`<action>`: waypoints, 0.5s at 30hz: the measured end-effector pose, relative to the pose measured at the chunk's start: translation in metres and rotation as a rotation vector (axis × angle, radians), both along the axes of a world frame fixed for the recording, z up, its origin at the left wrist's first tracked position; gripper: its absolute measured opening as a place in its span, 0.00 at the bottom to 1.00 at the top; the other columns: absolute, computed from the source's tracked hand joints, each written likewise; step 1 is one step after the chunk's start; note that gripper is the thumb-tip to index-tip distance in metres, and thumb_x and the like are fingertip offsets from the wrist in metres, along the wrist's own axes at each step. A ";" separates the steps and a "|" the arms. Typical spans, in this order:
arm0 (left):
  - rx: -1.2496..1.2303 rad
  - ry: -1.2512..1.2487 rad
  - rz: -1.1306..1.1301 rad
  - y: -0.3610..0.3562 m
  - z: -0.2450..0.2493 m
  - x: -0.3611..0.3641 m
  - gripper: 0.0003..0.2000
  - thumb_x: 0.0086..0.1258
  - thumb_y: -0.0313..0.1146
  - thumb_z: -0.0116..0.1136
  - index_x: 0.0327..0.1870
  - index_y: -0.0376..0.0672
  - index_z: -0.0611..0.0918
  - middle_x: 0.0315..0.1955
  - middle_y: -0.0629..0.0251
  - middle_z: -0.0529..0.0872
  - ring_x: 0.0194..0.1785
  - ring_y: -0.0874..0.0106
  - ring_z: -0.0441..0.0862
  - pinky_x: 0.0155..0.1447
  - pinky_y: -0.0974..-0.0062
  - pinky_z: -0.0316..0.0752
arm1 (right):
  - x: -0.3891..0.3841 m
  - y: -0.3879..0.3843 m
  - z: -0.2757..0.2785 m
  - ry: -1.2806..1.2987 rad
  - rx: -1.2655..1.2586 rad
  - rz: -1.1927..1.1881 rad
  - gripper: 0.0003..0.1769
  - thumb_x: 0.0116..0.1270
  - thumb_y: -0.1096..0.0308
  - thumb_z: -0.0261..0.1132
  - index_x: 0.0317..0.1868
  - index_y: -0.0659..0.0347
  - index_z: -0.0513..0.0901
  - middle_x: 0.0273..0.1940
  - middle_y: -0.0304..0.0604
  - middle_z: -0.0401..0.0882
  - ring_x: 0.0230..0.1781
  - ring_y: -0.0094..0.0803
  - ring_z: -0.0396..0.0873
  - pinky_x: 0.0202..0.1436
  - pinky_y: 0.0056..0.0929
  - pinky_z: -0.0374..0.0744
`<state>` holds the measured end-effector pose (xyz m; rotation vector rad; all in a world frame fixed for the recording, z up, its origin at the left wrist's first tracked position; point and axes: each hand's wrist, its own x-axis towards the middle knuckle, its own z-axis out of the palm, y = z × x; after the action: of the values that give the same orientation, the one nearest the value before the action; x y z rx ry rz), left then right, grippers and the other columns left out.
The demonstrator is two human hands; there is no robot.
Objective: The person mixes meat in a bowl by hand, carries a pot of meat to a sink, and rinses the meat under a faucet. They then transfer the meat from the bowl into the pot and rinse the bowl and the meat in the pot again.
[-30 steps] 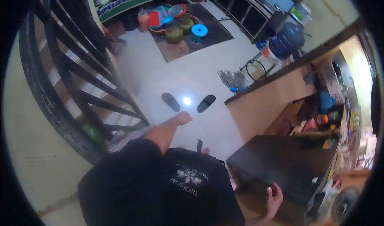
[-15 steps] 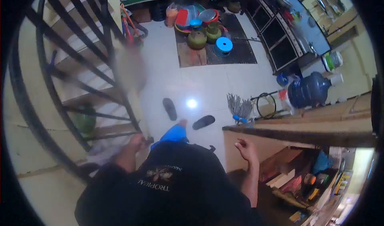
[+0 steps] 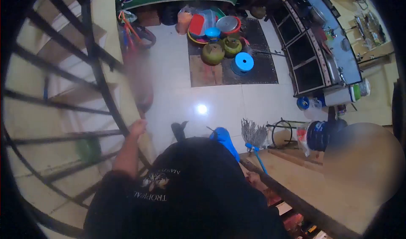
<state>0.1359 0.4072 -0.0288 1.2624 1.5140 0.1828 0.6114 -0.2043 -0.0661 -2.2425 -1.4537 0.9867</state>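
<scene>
My left hand (image 3: pixel 138 128) is raised beside the dark metal stair railing (image 3: pixel 98 70), close to the pale stair wall, with nothing visible in its loosely bent fingers. Lower on the other side, my right hand (image 3: pixel 253 179) hangs next to the brown wooden ledge (image 3: pixel 287 199); its fingers are slightly apart and hold nothing I see. Just past my black shirt (image 3: pixel 198 188) a dark slipper (image 3: pixel 179 131) shows on the white tiles. A blue trouser leg (image 3: pixel 226 142) stretches forward to the right of it.
A grey mop (image 3: pixel 253 133) with a blue handle stands by the ledge, near a large water bottle (image 3: pixel 318 135). Ahead, green gas cylinders (image 3: pixel 212 54), a blue stool (image 3: pixel 243 63) and basins (image 3: pixel 228 24) sit on a dark mat. A kitchen counter (image 3: pixel 338 57) runs along the right.
My body has moved forward, and the mat and its things appear lower in view. My left hand has risen along the railing; my right hand has dropped beside the ledge. The blue trouser leg shows farther right.
</scene>
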 end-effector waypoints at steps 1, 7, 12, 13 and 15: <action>-0.002 0.007 -0.001 0.023 0.006 0.011 0.11 0.65 0.39 0.51 0.38 0.41 0.79 0.24 0.64 0.80 0.26 0.73 0.77 0.30 0.72 0.74 | 0.012 -0.021 -0.035 -0.363 0.323 0.249 0.12 0.64 0.62 0.58 0.34 0.62 0.81 0.23 0.42 0.77 0.19 0.30 0.77 0.21 0.28 0.77; 0.011 -0.034 0.099 0.100 -0.017 0.061 0.11 0.68 0.40 0.49 0.39 0.43 0.79 0.24 0.66 0.78 0.26 0.75 0.76 0.29 0.73 0.72 | 0.075 0.115 -0.009 0.203 -0.286 -0.280 0.11 0.63 0.62 0.59 0.37 0.62 0.81 0.25 0.41 0.78 0.21 0.30 0.77 0.21 0.28 0.77; 0.124 0.213 -0.342 0.089 -0.049 0.061 0.14 0.69 0.44 0.48 0.41 0.44 0.80 0.28 0.65 0.81 0.30 0.71 0.78 0.35 0.70 0.73 | 0.195 0.282 -0.010 0.174 -0.379 -0.221 0.11 0.62 0.63 0.60 0.39 0.61 0.81 0.26 0.41 0.79 0.22 0.29 0.78 0.22 0.27 0.77; 0.108 0.137 -0.392 0.093 -0.041 0.061 0.14 0.68 0.45 0.49 0.41 0.44 0.81 0.29 0.64 0.82 0.30 0.70 0.78 0.36 0.69 0.73 | 0.224 0.323 -0.007 0.219 -0.385 -0.309 0.11 0.62 0.63 0.60 0.39 0.61 0.81 0.26 0.41 0.79 0.22 0.29 0.78 0.22 0.27 0.77; 0.136 -0.033 -0.463 0.108 -0.027 0.058 0.14 0.68 0.45 0.50 0.40 0.46 0.82 0.30 0.64 0.83 0.31 0.68 0.79 0.38 0.67 0.74 | 0.276 0.400 0.003 0.444 -0.214 -0.617 0.12 0.62 0.63 0.61 0.42 0.61 0.80 0.28 0.40 0.79 0.24 0.28 0.78 0.22 0.26 0.76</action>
<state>0.1936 0.5154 -0.0563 1.6745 1.1584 0.0018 0.8872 0.1955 -0.0628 -2.1926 -0.4450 1.3325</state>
